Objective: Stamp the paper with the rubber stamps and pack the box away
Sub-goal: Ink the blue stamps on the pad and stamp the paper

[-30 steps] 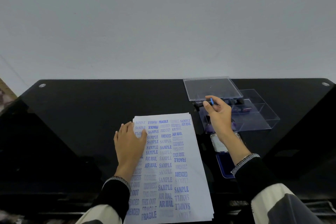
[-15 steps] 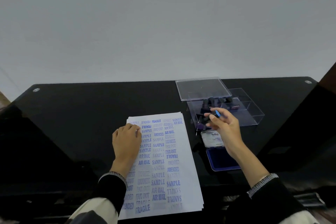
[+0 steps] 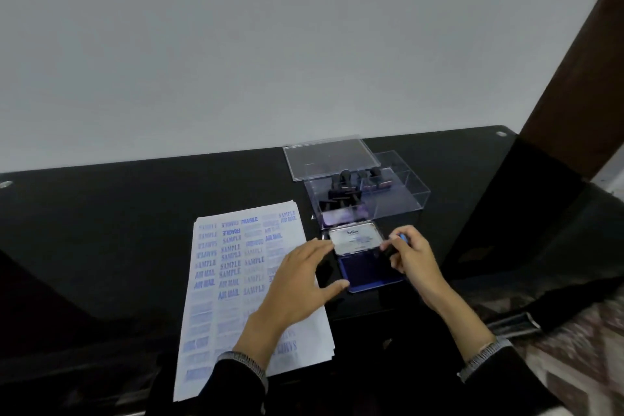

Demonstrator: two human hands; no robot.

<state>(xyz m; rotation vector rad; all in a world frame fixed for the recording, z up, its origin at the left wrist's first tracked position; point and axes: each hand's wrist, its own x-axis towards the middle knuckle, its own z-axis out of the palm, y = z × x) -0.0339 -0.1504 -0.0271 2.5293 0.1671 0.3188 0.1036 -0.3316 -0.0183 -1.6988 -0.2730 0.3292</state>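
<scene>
Left hand [image 3: 297, 284] spread, fingers straight, above stamped paper [image 3: 236, 284] at ink pad's [image 3: 368, 267] 9 o'clock. Right hand [image 3: 410, 257] pinching blue-tipped rubber stamp [image 3: 398, 241] at pad's 3 o'clock. Clear stamp box [image 3: 398, 199] at pad's 12 o'clock, lid [image 3: 327, 157] off, on black counter [image 3: 135, 213].

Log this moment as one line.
right hand: holds stamp over ink pad | left hand: open, above paper | box: open
</scene>
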